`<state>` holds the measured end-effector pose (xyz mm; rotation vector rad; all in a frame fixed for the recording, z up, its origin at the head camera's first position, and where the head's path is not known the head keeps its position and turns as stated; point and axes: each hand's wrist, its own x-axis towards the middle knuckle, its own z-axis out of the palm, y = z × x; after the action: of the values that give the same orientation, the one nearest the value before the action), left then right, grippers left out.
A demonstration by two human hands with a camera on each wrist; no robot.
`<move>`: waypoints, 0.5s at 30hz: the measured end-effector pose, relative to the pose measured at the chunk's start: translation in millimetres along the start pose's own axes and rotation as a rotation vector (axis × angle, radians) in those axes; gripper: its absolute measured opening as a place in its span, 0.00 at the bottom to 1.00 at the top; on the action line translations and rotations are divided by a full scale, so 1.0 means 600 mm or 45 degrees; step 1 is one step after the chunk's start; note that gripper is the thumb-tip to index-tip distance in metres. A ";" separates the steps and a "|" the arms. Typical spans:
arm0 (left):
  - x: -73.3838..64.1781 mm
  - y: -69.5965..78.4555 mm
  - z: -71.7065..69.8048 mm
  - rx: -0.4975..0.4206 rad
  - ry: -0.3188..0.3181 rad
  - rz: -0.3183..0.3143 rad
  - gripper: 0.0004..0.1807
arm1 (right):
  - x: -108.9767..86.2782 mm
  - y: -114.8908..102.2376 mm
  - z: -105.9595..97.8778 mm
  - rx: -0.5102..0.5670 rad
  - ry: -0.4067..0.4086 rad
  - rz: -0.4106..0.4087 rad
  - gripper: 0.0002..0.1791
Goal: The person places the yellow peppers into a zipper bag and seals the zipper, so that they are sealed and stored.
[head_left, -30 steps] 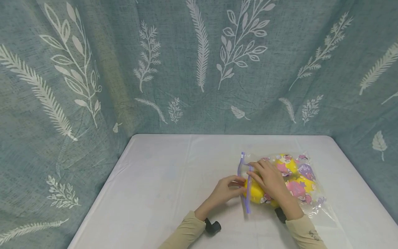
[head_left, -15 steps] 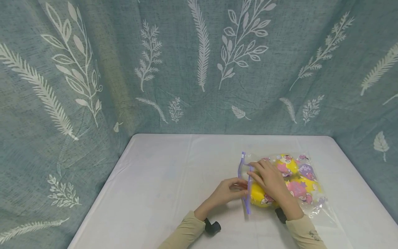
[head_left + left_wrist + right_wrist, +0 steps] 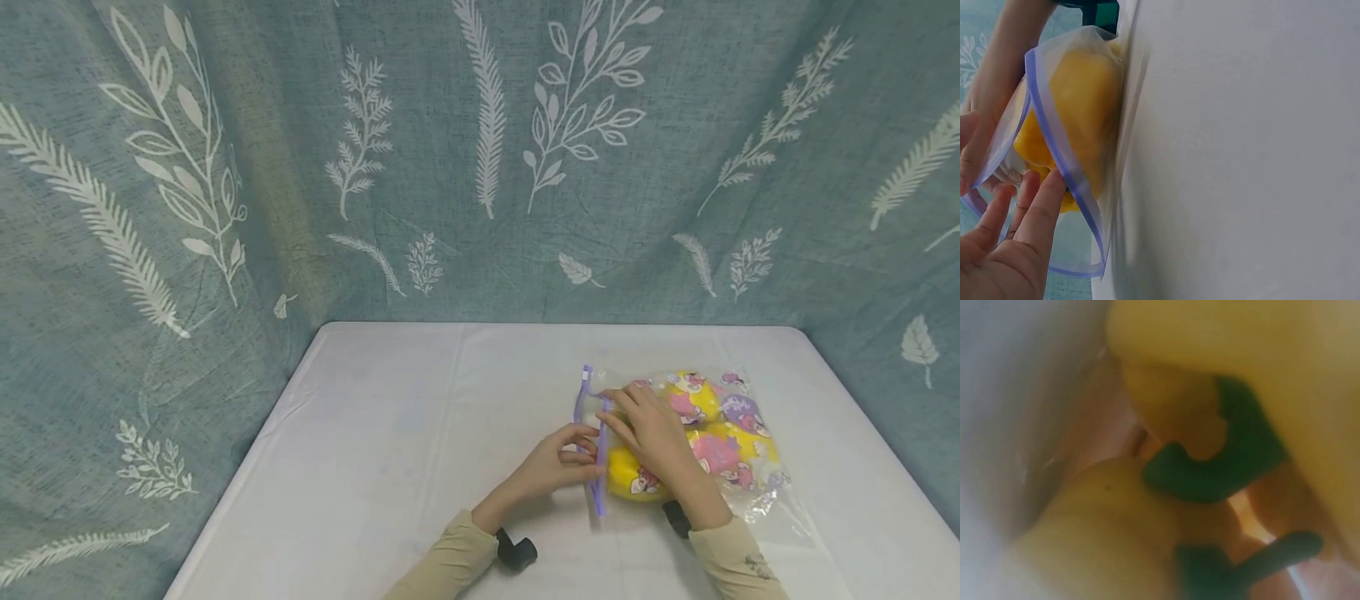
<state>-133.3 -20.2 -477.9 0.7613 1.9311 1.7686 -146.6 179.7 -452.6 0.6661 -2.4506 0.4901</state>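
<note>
A clear zip bag [image 3: 783, 504] with printed cartoon figures lies on its side at the right of the table, its purple-edged mouth [image 3: 1060, 156] gaping to the left. Several yellow bell peppers [image 3: 628, 482] are inside it; green stems [image 3: 1235, 462] show among them in the blurred right wrist view. My right hand [image 3: 660, 442] lies over the bag and holds the upper edge of the mouth. At the opening is my left hand [image 3: 551, 462], its fingers [image 3: 1041, 212] extended and reaching to the nearest pepper [image 3: 1082, 100].
A white cloth covers the table [image 3: 420, 400]. Black wrist mounts [image 3: 517, 552] sit under both wrists. Behind the table hangs a blue-green curtain [image 3: 450, 267] with white leaf prints.
The pepper nearest the mouth has slid right, deeper into the bag, with my left fingers at it. Those fingers have since spread a little. My right hand stays in place.
</note>
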 end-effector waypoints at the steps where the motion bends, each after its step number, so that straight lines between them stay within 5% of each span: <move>1: 0.001 0.000 0.001 -0.006 -0.001 -0.004 0.26 | 0.000 0.000 0.000 -0.001 0.003 -0.002 0.17; 15: -0.010 0.038 0.006 -0.075 -0.030 -0.055 0.23 | 0.001 0.001 0.001 0.018 -0.021 0.010 0.17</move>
<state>-123.7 -20.6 -455.7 0.7115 1.8579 1.7743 -147.6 179.5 -452.4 0.6693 -2.4681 0.5074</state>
